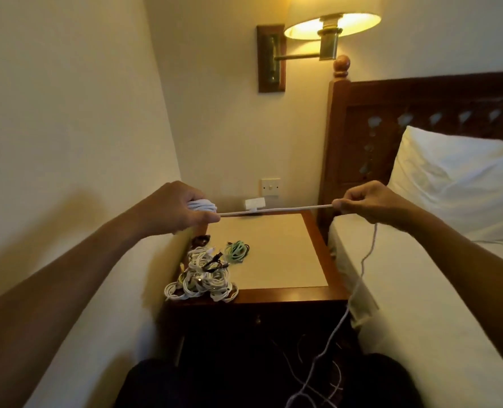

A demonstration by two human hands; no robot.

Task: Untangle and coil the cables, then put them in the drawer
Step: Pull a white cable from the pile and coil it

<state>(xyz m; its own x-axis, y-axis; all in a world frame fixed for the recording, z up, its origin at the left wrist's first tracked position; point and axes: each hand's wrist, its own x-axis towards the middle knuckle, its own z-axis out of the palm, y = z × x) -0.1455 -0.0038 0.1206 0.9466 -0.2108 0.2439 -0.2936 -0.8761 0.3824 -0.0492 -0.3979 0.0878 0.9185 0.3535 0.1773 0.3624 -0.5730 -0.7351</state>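
White cable (273, 209) ran taut between the two hands, above the far edge of the table (273, 254). From the head view, the left hand (170, 210) had its fingers (207, 219) curled round a coil (201, 205) of that cable. The fingers (341, 205) of the right hand (368, 203) pinched the strand. Its tail (362, 260) dropped from that hand along the edge of the bed (421, 304) and ended in loose loops down by the lap. On the table's near left corner sat a tangled pile (203, 279) of white and dark cables, with a green coil (237, 251) just beside it. The drawer (257, 320) below seemed closed. The step looked to be winding this cable onto the coil, with most of the task left. To do it well, the right pinch would need to be light enough for the strand to slide through. Each new loop should match the last, with a slight twist per turn to stop kinks, and the low loops should be watched for knots.
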